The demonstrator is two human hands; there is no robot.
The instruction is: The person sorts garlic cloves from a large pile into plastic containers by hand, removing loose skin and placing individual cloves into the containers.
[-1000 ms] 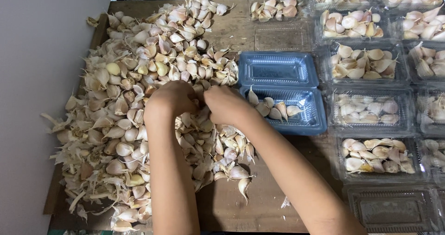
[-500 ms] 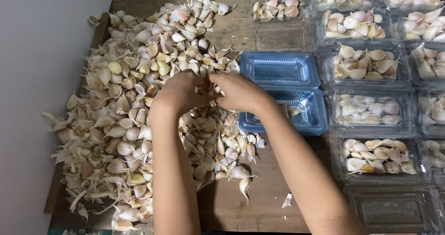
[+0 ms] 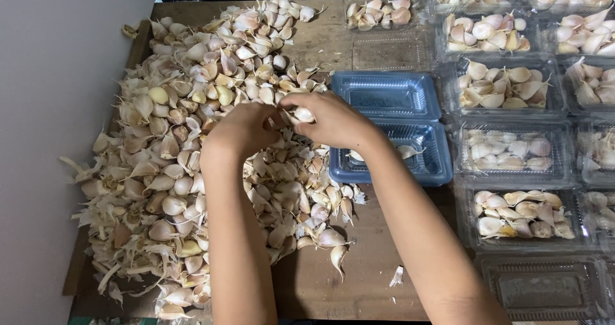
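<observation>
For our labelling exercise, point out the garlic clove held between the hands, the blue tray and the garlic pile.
garlic clove (image 3: 303, 115), head view, its pale rounded body.
blue tray (image 3: 384, 94), head view, ribbed floor of the upper half.
garlic pile (image 3: 192, 94), head view, cloves in the heap's upper middle.

Left hand (image 3: 242, 129) and right hand (image 3: 333, 120) are covering part of the garlic pile (image 3: 192, 139); the cloves under them aren't showing. Fingertips are curling inward, so the grip on the small clove (image 3: 303, 114) is only partly visible. Right forearm is hiding part of the open blue tray (image 3: 410, 161). Clear packs at the right edge (image 3: 599, 149) are getting cut off. Bottom empty clear tray (image 3: 544, 290) is also running out of frame.
</observation>
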